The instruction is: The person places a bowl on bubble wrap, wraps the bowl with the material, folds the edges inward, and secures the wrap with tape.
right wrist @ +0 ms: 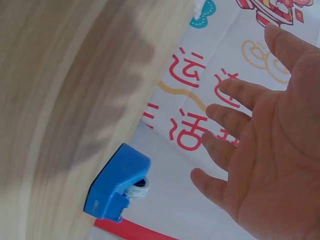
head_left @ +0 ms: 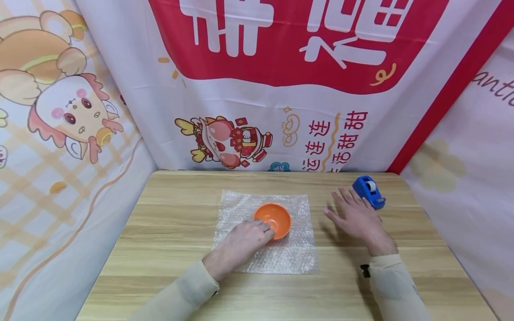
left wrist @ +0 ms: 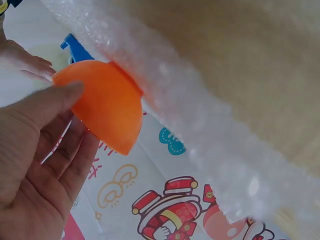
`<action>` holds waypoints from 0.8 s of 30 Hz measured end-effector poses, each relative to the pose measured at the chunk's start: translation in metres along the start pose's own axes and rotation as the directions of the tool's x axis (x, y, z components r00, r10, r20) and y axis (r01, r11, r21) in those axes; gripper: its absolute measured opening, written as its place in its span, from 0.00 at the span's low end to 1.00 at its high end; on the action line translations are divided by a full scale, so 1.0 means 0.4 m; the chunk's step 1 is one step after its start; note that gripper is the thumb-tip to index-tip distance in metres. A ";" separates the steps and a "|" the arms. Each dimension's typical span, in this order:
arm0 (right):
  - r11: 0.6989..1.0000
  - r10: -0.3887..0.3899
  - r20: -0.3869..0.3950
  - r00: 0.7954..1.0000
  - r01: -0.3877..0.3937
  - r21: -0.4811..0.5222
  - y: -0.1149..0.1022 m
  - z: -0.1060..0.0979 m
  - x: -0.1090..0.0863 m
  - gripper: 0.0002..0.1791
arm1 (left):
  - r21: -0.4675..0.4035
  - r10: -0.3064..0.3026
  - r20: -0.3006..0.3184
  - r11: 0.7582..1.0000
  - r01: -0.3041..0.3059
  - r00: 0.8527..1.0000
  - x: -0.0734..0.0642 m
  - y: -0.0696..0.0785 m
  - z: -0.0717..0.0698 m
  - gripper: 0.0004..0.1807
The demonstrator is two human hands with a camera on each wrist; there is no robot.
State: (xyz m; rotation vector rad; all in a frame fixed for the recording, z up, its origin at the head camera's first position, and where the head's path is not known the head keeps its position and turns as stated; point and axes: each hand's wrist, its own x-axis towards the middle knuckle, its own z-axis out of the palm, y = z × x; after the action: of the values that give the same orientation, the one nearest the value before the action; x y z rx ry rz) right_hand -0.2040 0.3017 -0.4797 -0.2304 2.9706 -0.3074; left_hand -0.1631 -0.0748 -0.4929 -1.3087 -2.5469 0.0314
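Observation:
An orange bowl [head_left: 274,218] [left wrist: 107,110] stands upright in the middle of a sheet of bubble wrap [head_left: 277,256] [left wrist: 200,115] on the wooden table [head_left: 168,223]. My left hand [head_left: 245,243] [left wrist: 40,160] is at the bowl's near side. Its thumb lies on the rim and its fingers are nearly straight along the outer wall. My right hand [head_left: 355,216] [right wrist: 270,150] hovers flat over the table with its fingers spread and holds nothing. A blue tape dispenser [head_left: 368,191] [right wrist: 117,182] sits just beyond its fingertips.
Printed banners [head_left: 257,89] close in the table at the back and on both sides. Bare wood [head_left: 421,240] lies to the left of the bubble wrap, to its right under my right hand, and along the front edge.

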 end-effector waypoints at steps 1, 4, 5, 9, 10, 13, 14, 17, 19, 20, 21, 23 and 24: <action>1.000 -0.004 0.003 1.000 0.004 0.001 -0.004 -0.002 -0.001 0.51 | -0.023 -0.005 0.010 1.000 0.005 1.000 0.000 -0.002 -0.003 0.10; 0.999 -0.038 -0.002 0.999 0.038 -0.003 -0.022 -0.005 -0.007 0.48 | -0.121 -0.036 0.052 0.992 0.042 0.998 0.002 -0.009 -0.012 0.11; 0.998 -0.055 -0.005 0.998 0.055 -0.005 -0.030 -0.004 -0.010 0.47 | -0.150 -0.049 0.064 0.987 0.059 0.997 0.003 -0.012 -0.015 0.13; 0.984 -0.171 -0.031 0.985 0.169 -0.053 -0.064 0.009 -0.021 0.44 | -0.192 -0.112 0.098 0.973 0.129 0.989 0.010 -0.031 -0.021 0.24; 0.979 -0.198 -0.034 0.980 0.195 -0.065 -0.072 0.014 -0.023 0.43 | -0.187 -0.129 0.104 0.971 0.147 0.986 0.012 -0.036 -0.021 0.27; 0.958 -0.275 -0.036 0.961 0.271 -0.095 -0.090 0.028 -0.028 0.41 | -0.207 -0.200 0.146 0.952 0.227 0.969 0.016 -0.050 -0.020 0.38; 0.951 -0.296 -0.031 0.955 0.292 -0.102 -0.094 0.032 -0.029 0.41 | -0.216 -0.223 0.168 0.942 0.256 0.960 0.017 -0.055 -0.020 0.41; 0.930 -0.354 -0.002 0.935 0.352 -0.107 -0.102 0.041 -0.036 0.39 | -0.252 -0.282 0.243 0.906 0.341 0.928 0.017 -0.066 -0.017 0.49; 0.912 -0.394 0.023 0.919 0.395 -0.113 -0.105 0.045 -0.042 0.38 | -0.263 -0.302 0.282 0.889 0.376 0.911 0.017 -0.072 -0.013 0.53; 0.904 -0.410 0.040 0.911 0.412 -0.112 -0.105 0.047 -0.045 0.38 | -0.265 -0.309 0.298 0.882 0.389 0.903 0.017 -0.074 -0.012 0.54; 0.896 -0.427 0.053 0.903 0.430 -0.108 -0.107 0.047 -0.049 0.37 | -0.270 -0.313 0.311 0.876 0.399 0.898 0.018 -0.076 -0.010 0.55; 0.874 -0.470 0.072 0.879 0.476 -0.097 -0.107 0.050 -0.055 0.34 | -0.277 -0.320 0.333 0.866 0.417 0.887 0.018 -0.080 -0.007 0.57; 0.862 -0.494 0.079 0.866 0.499 -0.091 -0.108 0.050 -0.059 0.32 | -0.281 -0.322 0.344 0.861 0.424 0.882 0.019 -0.081 -0.006 0.57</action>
State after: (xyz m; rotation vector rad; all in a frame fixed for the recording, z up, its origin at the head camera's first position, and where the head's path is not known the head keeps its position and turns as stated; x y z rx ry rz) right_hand -0.1719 0.2599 -0.4868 -1.0112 2.8280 -0.1871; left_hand -0.1925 -0.0882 -0.4841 -0.9308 -3.1325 -0.3532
